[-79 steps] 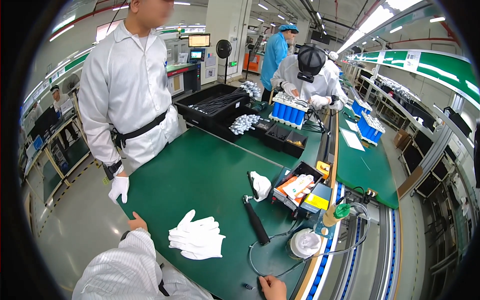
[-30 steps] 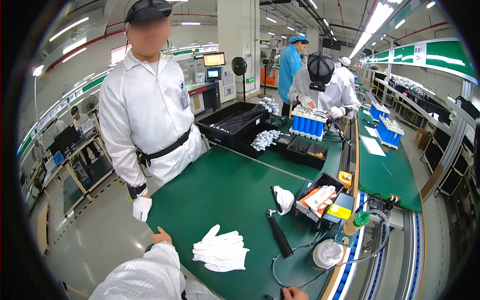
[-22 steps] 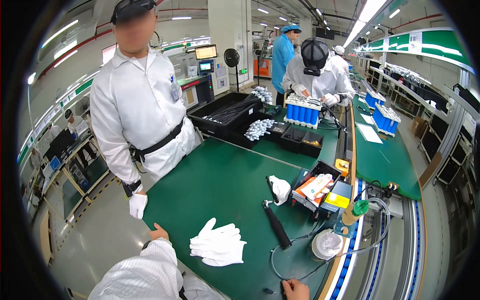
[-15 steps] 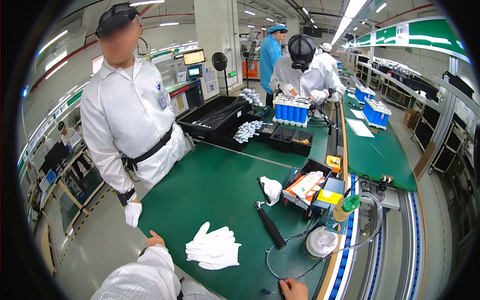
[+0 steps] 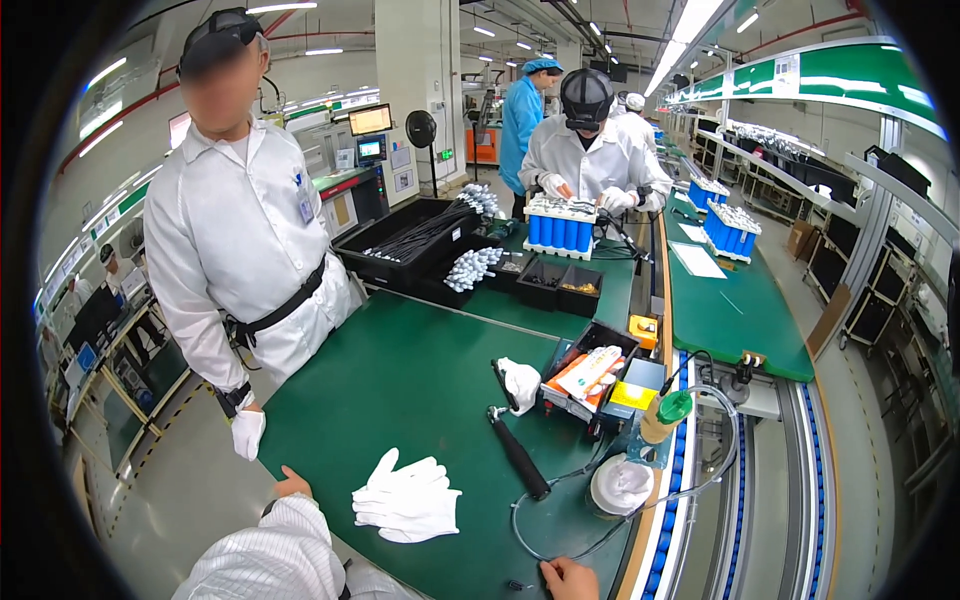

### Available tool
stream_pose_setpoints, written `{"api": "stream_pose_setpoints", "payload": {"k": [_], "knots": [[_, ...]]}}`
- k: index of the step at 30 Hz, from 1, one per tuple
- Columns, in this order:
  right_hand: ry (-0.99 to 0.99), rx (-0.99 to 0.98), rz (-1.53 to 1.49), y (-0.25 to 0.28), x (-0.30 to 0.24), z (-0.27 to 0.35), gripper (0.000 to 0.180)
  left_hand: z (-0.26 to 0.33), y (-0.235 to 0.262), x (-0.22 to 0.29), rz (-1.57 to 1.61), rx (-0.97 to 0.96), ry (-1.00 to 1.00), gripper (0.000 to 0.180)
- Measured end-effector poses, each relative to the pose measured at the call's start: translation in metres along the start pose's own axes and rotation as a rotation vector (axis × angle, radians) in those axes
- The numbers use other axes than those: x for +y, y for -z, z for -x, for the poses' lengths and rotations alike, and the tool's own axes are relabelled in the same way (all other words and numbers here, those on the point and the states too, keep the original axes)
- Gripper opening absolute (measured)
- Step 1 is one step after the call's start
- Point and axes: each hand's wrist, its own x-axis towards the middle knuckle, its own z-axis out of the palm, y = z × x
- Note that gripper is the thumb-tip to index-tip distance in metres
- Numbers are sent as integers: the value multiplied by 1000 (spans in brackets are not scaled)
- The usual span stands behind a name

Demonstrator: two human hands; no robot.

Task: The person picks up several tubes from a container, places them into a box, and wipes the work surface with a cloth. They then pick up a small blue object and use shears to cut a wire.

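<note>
At near table edge, right hand point(image 5: 570, 580) curled beside looped grey cable point(image 5: 513, 519); can't tell if it grips. Left hand point(image 5: 292, 483) right on table's left edge, thumb showing, fingers hidden, hold unclear. Between them, white gloves point(image 5: 408, 500) lying flat on green tabletop point(image 5: 370, 385). Beyond, black-handled tool point(image 5: 520, 458). Farther off, co-worker point(image 5: 590, 150) bending over blue-cylinder pack point(image 5: 560, 230).

Bright white light from ceiling tubes point(image 5: 691, 40). Glare streaks on green panel point(image 5: 845, 65); glints on floor point(image 5: 200, 500). Gloves point(image 5: 407, 498) almost washed out; shadows faint on table point(image 5: 370, 390). Far background soft; straight edges bow toward rim; corners black.
</note>
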Motion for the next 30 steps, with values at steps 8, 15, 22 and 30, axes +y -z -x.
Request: {"api": "stream_pose_setpoints", "payload": {"k": [8, 15, 22, 30], "knots": [[11, -9, -39, 2, -5, 1, 30, -17, -17, -13, 33, 50, 11, 61], [24, 5, -27, 1, -3, -2, 30, -16, -21, -10, 39, 26, 22, 60], [20, 0, -31, 0, -4, -1, 29, -20, -26, -19, 78, 262, -52, 58], [42, 8, -17, 0, 1, 0, 29, 13, 11, 8, 122, 51, 13, 60]]}}
